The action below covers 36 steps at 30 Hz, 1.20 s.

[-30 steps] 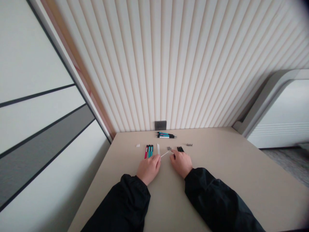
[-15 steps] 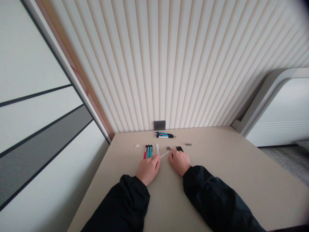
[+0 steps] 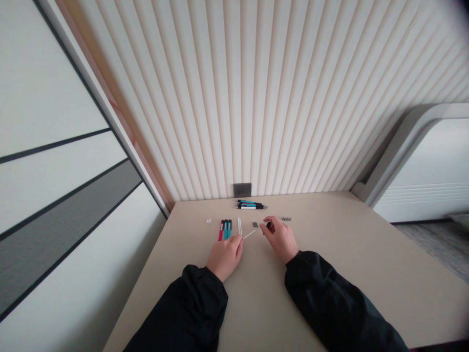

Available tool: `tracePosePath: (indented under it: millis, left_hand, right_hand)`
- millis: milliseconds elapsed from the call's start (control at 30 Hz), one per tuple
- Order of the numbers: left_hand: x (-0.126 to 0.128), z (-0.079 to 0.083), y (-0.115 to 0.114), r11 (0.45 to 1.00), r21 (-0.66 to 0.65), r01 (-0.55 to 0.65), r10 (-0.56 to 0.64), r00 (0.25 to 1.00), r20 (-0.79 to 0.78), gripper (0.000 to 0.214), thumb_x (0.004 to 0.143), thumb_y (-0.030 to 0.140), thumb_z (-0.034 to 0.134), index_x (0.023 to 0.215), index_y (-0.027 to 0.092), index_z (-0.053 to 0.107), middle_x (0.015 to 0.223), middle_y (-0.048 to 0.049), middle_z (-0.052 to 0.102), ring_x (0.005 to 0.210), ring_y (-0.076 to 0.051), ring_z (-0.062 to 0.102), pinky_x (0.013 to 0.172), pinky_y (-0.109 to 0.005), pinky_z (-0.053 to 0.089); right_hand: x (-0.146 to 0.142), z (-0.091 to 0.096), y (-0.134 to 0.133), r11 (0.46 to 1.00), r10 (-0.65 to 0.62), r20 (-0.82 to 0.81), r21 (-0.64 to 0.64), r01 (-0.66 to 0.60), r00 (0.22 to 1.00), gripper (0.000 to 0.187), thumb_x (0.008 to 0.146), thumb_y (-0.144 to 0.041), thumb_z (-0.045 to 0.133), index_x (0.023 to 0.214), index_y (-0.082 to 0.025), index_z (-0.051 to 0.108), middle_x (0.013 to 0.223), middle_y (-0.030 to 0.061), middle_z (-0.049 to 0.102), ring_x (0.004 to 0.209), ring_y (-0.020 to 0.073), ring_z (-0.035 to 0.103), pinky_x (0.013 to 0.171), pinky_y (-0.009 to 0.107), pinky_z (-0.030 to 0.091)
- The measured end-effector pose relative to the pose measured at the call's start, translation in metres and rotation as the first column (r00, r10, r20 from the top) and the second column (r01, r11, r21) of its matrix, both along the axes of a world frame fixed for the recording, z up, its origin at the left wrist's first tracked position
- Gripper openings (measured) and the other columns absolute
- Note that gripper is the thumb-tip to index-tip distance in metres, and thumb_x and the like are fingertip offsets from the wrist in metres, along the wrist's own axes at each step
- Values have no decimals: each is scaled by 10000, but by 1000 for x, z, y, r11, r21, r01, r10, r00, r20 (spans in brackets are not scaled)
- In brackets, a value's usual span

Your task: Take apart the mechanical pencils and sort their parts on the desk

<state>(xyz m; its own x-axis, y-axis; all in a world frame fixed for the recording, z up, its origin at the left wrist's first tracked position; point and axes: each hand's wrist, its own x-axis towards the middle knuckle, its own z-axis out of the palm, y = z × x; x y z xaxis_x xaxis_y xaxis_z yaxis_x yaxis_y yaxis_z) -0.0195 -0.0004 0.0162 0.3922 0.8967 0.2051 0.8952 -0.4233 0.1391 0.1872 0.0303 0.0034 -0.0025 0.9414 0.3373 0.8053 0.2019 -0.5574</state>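
Two black sleeves reach in from the near edge over a beige worktop.

The left hand rests on the worktop left of centre. Its grip is pressed together, thumb and forefinger pinching the near end of a thin white rod. The rod slants away to the far right and its free end points at the gap between the hands.

The right hand sits just right of that, a little farther off, with the fingers curled. Its grip is drawn together on a small black piece at the fingertips. Whether the piece is off the worktop cannot be told.

Beyond the hands a row of parts runs from left to right. At the left end lie white bits, well apart from the rest. Next comes a red barrel, with two teal barrels just beside it, all lying near to far. Right of them lie two white rods, side by side and close to the held rod's tip. A grey piece lies between these and the right fingertips. Some grey bits lie just past the right hand, on its far right.

Farther off, a few pens lie crosswise in a bunch near the far edge of the worktop. Behind them a dark socket sits low in the ribbed wall.
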Motion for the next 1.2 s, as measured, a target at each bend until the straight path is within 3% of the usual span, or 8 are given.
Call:
tracePosePath:
  millis: [100, 200, 300, 500, 800, 1067, 1200]
  left_hand:
    - [0, 1, 0, 1000, -2, 10, -10, 1000, 7, 284, 983, 312, 308, 930, 227, 573, 832, -31, 670, 669, -173, 628, 569, -257, 382]
    - [0, 1, -1, 1000, -5, 6, -6, 1000, 13, 284, 982, 316, 311, 930, 226, 575, 829, -33, 669, 665, -169, 625, 562, -253, 373]
    - [0, 1, -1, 1000, -4, -1, 1, 1000, 15, 286, 984, 318, 307, 931, 226, 573, 831, -31, 673, 665, -166, 627, 555, -249, 361]
    - [0, 3, -1, 1000, -11, 4, -4, 1000, -15, 288, 981, 311, 304, 926, 220, 571, 821, -33, 675, 666, -174, 632, 546, -256, 358]
    - [0, 2, -2, 1000, 5, 15, -15, 1000, -14, 294, 982, 314, 297, 921, 222, 569, 812, -32, 673, 665, -175, 632, 541, -257, 363]
    - [0, 2, -2, 1000, -13, 20, -20, 1000, -18, 305, 985, 314, 288, 920, 217, 570, 823, -38, 676, 666, -172, 630, 545, -251, 366]
    - [-1, 2, -1, 1000, -9, 22, -22, 1000, -16, 314, 987, 322, 281, 929, 218, 571, 826, -36, 677, 668, -168, 629, 546, -249, 368]
  right_hand:
    - [17, 0, 4, 997, 13, -111, 75, -4, 994, 331, 909, -450, 463, 1034, -201, 642, 743, 37, 679, 675, 184, 626, 663, 273, 454]
    - [31, -2, 7, 988, 36, -181, 152, -9, 983, 416, 943, -411, 381, 1226, -182, 582, 932, 83, 683, 813, 197, 634, 766, 305, 472]
    - [41, -7, 11, 991, 30, -282, 133, 8, 959, 473, 942, -412, 382, 1325, -165, 508, 943, 84, 683, 844, 199, 638, 798, 322, 478]
    - [52, -17, 13, 999, -34, -517, 15, 49, 856, 488, 823, -537, 562, 1098, -141, 638, 806, 84, 704, 660, 185, 631, 666, 312, 507]
    - [59, -17, 10, 999, -44, -497, -32, 32, 867, 452, 844, -542, 528, 1046, -169, 683, 846, 83, 716, 678, 177, 614, 657, 303, 495]
    - [57, -21, 14, 991, -18, -730, -103, -83, 683, 494, 811, -553, 578, 1019, -111, 646, 819, 103, 701, 528, 119, 534, 502, 262, 448]
    - [59, -22, 16, 993, -5, -758, -83, -88, 652, 484, 815, -548, 576, 1016, -112, 634, 848, 117, 705, 542, 121, 557, 487, 252, 433]
